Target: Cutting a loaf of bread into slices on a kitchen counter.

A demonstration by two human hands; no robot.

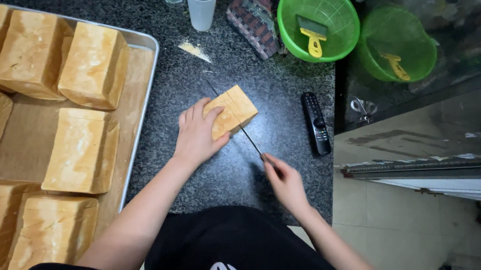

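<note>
A small block of golden bread (237,108) rests on the dark speckled counter (282,92). My left hand (198,133) presses on its near left part, fingers over the top. My right hand (282,180) grips the handle of a long thin knife (238,124), whose blade runs diagonally across the bread, cutting through it. The blade tip reaches past the loaf toward the far left.
A metal tray (146,93) with several big square loaves (83,151) fills the left. A black remote (315,123) lies right of the bread. Behind stand a white cup (202,5), a green basket (317,19) holding a yellow scraper, and crumbs (194,49). The counter edge drops off at right.
</note>
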